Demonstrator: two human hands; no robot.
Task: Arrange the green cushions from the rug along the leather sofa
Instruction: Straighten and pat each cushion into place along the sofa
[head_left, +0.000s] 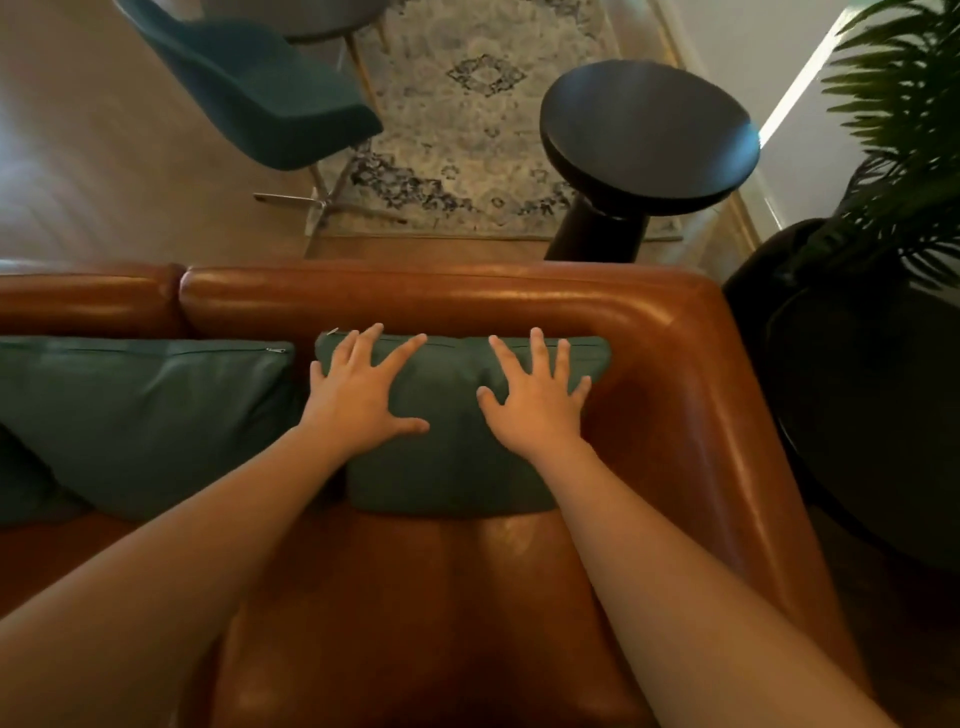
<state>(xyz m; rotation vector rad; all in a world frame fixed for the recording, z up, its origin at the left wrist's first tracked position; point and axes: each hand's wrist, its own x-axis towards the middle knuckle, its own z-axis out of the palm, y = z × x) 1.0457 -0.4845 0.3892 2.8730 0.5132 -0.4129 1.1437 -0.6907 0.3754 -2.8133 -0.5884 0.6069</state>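
Over the brown leather sofa (467, 291), my left hand (358, 395) and right hand (535, 402) lie flat, grasping nothing, on the square green cushion (452, 467); I should press evenly into the back corner.

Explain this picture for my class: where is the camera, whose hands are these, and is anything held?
No machine here: a person wears one camera on the head, looking down. The left hand and right hand press flat, fingers spread, on a green cushion leaning against the back of the leather sofa, near its corner. Nothing is gripped. A second cushion leans to its left. Beyond the sofa: a patterned rug, a teal chair, a round black table and a plant.
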